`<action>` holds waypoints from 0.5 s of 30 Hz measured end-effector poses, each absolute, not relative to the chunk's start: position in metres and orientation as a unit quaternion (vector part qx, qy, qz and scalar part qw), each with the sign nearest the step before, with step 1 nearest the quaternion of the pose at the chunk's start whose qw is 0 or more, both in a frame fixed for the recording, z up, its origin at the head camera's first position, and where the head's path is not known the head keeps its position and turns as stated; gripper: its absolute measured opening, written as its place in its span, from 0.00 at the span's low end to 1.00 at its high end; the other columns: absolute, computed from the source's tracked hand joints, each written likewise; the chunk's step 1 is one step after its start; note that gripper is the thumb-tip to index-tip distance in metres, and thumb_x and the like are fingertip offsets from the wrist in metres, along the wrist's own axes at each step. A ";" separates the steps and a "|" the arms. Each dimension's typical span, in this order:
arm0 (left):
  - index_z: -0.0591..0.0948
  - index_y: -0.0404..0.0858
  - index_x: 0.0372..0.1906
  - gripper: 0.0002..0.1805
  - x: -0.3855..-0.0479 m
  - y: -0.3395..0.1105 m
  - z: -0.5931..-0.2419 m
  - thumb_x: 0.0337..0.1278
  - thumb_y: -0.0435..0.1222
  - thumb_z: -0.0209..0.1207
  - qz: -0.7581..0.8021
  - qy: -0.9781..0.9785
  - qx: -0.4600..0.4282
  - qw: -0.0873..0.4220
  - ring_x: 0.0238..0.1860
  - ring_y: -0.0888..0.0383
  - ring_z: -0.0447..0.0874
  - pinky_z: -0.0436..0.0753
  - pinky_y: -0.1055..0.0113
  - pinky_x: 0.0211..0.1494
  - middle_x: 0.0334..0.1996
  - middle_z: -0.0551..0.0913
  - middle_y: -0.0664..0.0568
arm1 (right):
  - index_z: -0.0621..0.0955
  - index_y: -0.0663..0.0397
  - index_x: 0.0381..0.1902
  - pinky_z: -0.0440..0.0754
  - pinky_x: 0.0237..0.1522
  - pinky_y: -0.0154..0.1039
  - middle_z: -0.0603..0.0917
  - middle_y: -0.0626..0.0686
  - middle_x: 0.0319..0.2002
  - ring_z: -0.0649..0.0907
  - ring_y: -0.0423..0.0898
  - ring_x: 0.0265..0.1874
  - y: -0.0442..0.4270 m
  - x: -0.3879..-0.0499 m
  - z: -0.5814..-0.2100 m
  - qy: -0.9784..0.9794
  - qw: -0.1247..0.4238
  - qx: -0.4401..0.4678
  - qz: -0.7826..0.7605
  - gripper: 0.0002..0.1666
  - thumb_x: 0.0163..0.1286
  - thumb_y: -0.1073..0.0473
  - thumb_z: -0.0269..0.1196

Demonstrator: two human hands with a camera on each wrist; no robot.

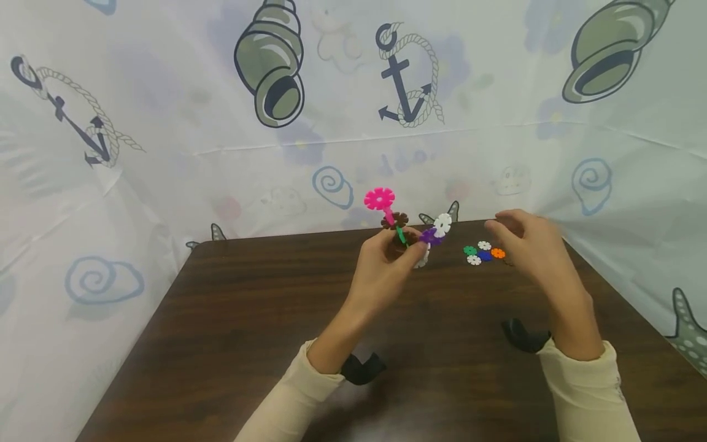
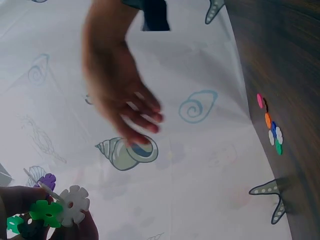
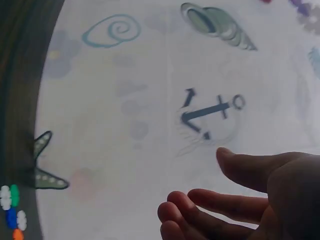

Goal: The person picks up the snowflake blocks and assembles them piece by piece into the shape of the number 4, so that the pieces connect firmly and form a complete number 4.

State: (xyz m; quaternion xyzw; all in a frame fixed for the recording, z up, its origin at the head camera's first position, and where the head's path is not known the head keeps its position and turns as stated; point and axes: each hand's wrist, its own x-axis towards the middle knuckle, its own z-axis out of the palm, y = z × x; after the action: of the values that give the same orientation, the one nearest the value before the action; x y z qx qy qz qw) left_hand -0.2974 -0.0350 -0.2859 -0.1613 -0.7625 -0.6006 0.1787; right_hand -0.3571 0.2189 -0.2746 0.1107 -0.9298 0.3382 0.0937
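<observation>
My left hand (image 1: 381,267) grips a chain of interlocking flower-shaped plastic discs, raised above the table. A pink disc (image 1: 379,199) tops one end, with brown and green ones below it. Toward the right are a purple disc (image 1: 429,237) and a white disc (image 1: 442,224). In the left wrist view a green disc (image 2: 45,213) and a white disc (image 2: 74,205) show by the fingertips; the palm hides part of the chain. My right hand (image 1: 527,248) is raised with nothing in it, thumb apart from loosely bent fingers, near the loose discs (image 1: 485,256).
The loose discs lie in a cluster on the brown wooden table (image 1: 248,319), toward its far right. They are white, green, blue and orange, and the left wrist view adds a pink disc (image 2: 260,100). A printed white cloth (image 1: 166,184) surrounds the table's back and sides.
</observation>
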 end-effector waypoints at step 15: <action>0.86 0.39 0.46 0.08 -0.294 -0.037 -0.285 0.67 0.37 0.63 -0.602 -0.760 -0.175 0.172 0.41 0.58 0.84 0.85 0.65 0.44 0.42 0.87 0.47 | 0.69 0.79 0.66 0.73 0.64 0.69 0.73 0.79 0.64 0.74 0.77 0.62 0.250 -0.438 -0.367 -0.962 -0.046 0.057 0.263 0.39 0.76 0.46 0.59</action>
State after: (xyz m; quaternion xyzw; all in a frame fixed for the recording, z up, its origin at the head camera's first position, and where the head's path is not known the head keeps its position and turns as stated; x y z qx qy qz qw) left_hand -0.2937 -0.0365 -0.2846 -0.1752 -0.7603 -0.6015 0.1715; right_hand -0.4383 0.2502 -0.3671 0.0566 -0.9619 0.2635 -0.0462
